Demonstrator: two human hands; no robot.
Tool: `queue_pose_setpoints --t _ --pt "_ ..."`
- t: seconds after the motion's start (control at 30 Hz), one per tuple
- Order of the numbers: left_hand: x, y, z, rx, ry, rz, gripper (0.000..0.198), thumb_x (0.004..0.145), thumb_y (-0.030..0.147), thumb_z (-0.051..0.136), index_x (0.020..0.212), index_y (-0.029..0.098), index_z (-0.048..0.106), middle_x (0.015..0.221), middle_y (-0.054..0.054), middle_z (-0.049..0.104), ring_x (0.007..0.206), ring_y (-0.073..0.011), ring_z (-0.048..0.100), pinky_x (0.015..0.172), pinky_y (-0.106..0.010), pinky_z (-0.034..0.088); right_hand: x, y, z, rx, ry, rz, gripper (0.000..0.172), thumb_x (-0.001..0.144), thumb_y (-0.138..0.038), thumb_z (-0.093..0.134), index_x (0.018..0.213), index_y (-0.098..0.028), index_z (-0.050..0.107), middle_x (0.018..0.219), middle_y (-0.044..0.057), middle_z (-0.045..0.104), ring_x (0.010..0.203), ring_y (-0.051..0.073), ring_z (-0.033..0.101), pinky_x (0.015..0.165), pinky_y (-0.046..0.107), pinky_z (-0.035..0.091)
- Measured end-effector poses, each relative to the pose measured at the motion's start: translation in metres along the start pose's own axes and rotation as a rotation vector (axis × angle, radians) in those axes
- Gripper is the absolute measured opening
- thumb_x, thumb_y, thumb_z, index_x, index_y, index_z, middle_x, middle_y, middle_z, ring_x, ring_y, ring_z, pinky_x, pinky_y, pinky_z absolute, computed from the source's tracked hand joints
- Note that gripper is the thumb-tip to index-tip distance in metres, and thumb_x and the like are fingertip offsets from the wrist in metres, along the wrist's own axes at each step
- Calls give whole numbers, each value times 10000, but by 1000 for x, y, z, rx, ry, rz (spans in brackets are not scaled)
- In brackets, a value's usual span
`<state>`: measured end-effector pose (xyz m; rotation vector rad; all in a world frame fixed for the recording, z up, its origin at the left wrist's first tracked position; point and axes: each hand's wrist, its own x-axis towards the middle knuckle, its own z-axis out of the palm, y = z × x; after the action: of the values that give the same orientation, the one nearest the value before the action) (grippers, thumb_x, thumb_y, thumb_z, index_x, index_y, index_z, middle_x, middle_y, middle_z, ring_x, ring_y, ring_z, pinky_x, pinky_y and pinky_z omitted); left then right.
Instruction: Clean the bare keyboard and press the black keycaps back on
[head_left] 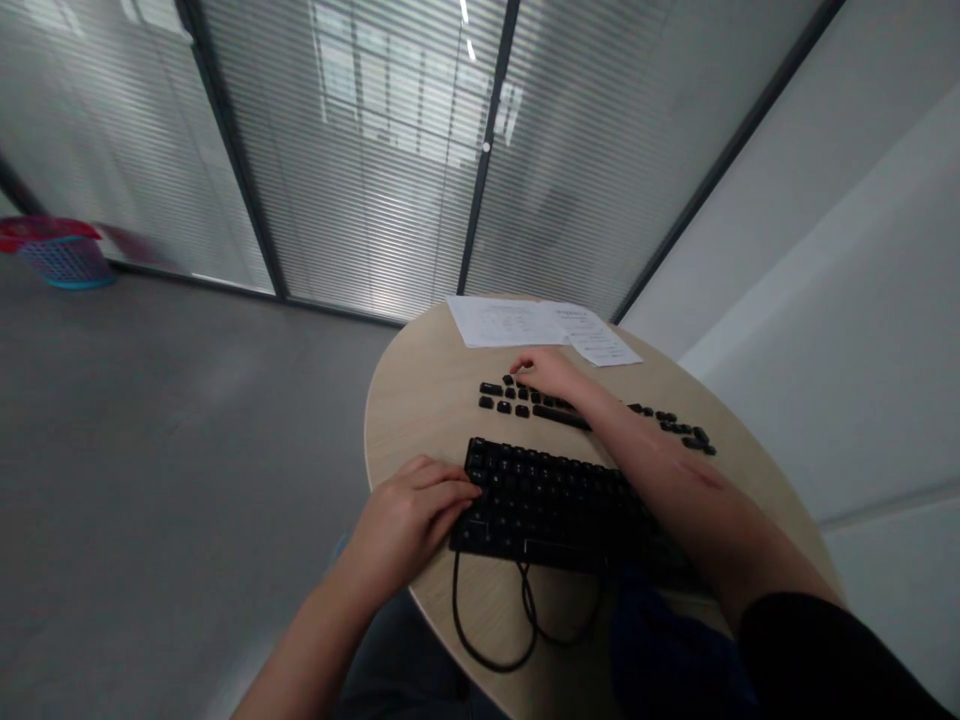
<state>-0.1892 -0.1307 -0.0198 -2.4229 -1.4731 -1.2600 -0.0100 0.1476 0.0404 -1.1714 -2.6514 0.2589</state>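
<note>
A black keyboard [540,505] lies on the round wooden table, close to my body. At its left end is my left hand [416,510], with the fingers closed together on the edge and the outer keys. Farther back, loose black keycaps [504,407] are laid out in rows. Over the far row of them reaches my right hand [551,372], its fingers curled and the fingertips low beside a small keycap [508,380]. Whether a keycap is between those fingertips is too small to tell. My right forearm crosses above the keyboard's right part and hides some keycaps.
Printed paper sheets [510,322] lie at the table's far edge. A black cable [487,668] loops in front of the keyboard. More loose keycaps [679,428] lie at the right. Glass partitions with blinds stand behind. A basket [67,260] is on the floor at far left.
</note>
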Motion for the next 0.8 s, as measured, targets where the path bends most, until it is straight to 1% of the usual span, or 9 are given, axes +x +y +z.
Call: queue_pose_setpoints --t 0.2,0.33,0.4,0.47,0.5,0.57,0.67,0.73,0.8 --pt "0 -3 -1 -91 -25 -12 189 982 212 560 1038 245 738 1022 -43 765 916 -189 695 746 -337 594 3 -1 2 50 -110 -52 172 832 -175 707 964 -207 812 1013 76 799 964 221 702 878 339 513" --pt "0 -3 -2 -123 -37 -41 177 972 196 573 1045 245 727 1017 -48 763 928 -190 698 757 -333 593 8 -7 1 69 -141 -36 137 826 -159 713 915 -202 808 974 64 803 913 199 703 847 323 512" --pt "0 -3 -2 -132 -47 -55 180 972 193 574 1052 246 725 1021 -49 762 937 -190 700 769 -333 592 8 -11 -2 72 -115 -30 131 826 -162 713 910 -198 807 963 67 802 890 194 702 833 324 512" --pt "0 -3 -2 -136 -52 -57 176 972 203 580 1059 248 726 1025 -45 763 942 -191 700 782 -340 592 -2 -16 -9 86 -21 -41 127 834 -181 715 919 -199 807 963 71 800 891 198 700 851 340 516" --pt "0 -3 -2 -136 -51 -57 175 973 209 582 1061 248 728 1029 -43 764 945 -191 699 788 -344 592 -11 -19 -14 108 49 -50 126 843 -202 716 928 -203 808 963 71 799 895 200 701 865 352 520" --pt "0 -2 -3 -133 -49 -50 175 976 218 581 1056 245 734 1035 -42 767 948 -191 699 795 -349 592 -39 -27 -25 182 193 -64 132 861 -256 717 947 -214 808 959 68 798 899 205 708 882 374 536" --pt "2 -1 -3 -123 -41 -54 171 978 225 585 1050 238 739 1027 -43 773 939 -190 703 794 -346 594 -96 -44 -40 304 341 -92 132 871 -292 710 933 -225 805 972 58 802 904 212 732 886 391 569" --pt "3 -1 -3 -111 -36 -71 160 971 234 604 1054 238 741 1023 -42 776 928 -189 707 788 -344 596 -132 -57 -45 321 382 -137 113 876 -284 708 907 -234 804 977 52 804 934 220 746 926 401 576" --pt "3 0 -2 -105 -41 -97 158 967 242 617 1062 243 743 1026 -41 778 919 -186 711 785 -342 599 -157 -68 -45 327 386 -159 100 881 -279 707 884 -246 801 965 46 806 930 224 755 926 399 586"
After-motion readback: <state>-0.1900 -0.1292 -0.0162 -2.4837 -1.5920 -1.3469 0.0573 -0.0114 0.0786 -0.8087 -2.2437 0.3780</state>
